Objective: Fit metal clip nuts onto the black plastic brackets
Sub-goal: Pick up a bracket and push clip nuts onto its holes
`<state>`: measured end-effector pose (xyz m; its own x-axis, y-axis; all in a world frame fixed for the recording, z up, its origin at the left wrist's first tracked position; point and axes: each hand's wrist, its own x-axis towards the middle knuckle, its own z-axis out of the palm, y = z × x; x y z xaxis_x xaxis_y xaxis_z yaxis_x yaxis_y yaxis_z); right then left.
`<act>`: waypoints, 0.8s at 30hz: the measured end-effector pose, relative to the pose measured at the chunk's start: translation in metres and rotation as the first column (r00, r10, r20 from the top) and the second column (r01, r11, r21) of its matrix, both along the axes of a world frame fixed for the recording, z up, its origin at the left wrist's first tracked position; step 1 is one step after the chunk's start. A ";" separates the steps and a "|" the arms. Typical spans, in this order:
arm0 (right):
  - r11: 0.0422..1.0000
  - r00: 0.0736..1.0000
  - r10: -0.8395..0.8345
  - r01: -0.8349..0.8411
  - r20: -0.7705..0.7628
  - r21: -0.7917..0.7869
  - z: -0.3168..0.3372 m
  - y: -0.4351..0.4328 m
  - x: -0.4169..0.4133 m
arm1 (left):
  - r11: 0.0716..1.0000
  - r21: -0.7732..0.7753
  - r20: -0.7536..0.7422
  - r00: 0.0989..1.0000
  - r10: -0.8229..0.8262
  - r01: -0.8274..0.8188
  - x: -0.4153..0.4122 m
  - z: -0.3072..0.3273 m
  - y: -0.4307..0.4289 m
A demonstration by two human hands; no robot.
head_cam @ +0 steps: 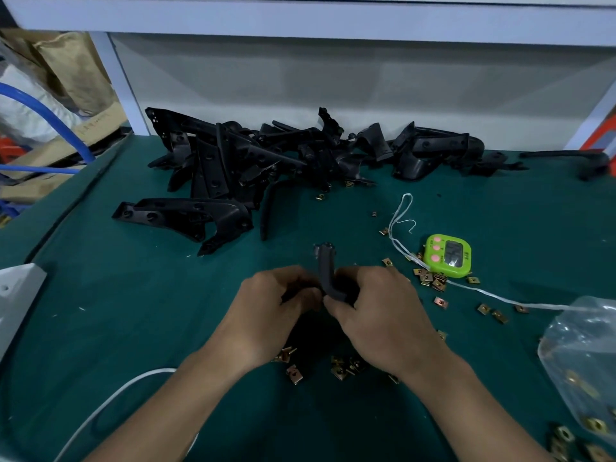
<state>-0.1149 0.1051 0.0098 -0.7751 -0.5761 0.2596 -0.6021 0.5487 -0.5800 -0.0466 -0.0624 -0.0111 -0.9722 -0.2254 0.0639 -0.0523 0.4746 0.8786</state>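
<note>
Both hands are up in the middle of the green bench (133,328), working on one black bracket (325,271). The left hand (280,308) has its grip clamped round the bracket's lower left part, fingers curled over it. The right hand (383,315) has its grip closed on the bend from the right, thumb tip pressed against the plastic. The bracket's upper arm sticks up and away between the two hands, a bit blurred. Can't tell if there's a nut under the fingers, that bit's hidden. Loose clip nuts (340,366) lie on the bench right under the wrists. More are scattered to the right around a lime green timer (448,255), which has a white string (401,211) running past its left side. On the far side there's a big pile of brackets (266,155) up against the back wall, with a lone bracket (186,218) lying flat just near of it on the left. At the near right edge sits a clear plastic bag (580,345) with more nuts inside, and a white cable (110,401) curves across the near left corner.
</note>
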 end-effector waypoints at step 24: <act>1.000 0.989 0.029 -0.030 -0.142 -0.003 -0.004 0.002 -0.001 | 1.000 -0.020 0.079 0.997 0.023 -0.021 0.002 0.012 0.006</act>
<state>-0.1162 0.1075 0.0059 -0.7129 -0.5967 0.3685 -0.6944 0.5268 -0.4902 -0.0450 -0.0567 0.0006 -0.9692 -0.2461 -0.0081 -0.1316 0.4896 0.8620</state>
